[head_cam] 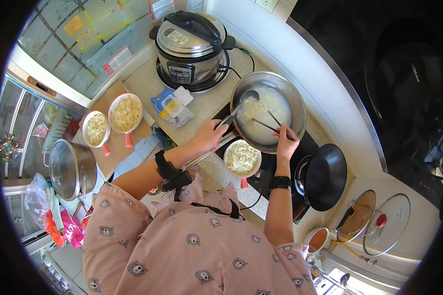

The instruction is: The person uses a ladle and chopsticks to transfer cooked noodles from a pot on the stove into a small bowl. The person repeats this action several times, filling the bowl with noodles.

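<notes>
My left hand (206, 138) grips the handle of a ladle (250, 96), whose dark bowl dips into a large metal pan (298, 110). Cloudy white liquid and pale noodles (254, 109) fill the pan's lower part. A pair of black chopsticks (264, 125) is held in my right hand (288, 141), their tips apart beside the noodles at the ladle. Just below the pan stands a red-handled bowl (258, 166) heaped with noodles. Two more red-handled bowls, one larger (141, 117) and one smaller (84, 129), hold noodles on the left.
An electric pressure cooker (192, 48) stands behind a pack of wipes (173, 107). A black wok (326, 177) sits on the hob right of my right hand. Two lids (387, 225) lean at the far right. A lidded steel pot (86, 169) stands at left. The range hood (402, 84) overhangs the right side.
</notes>
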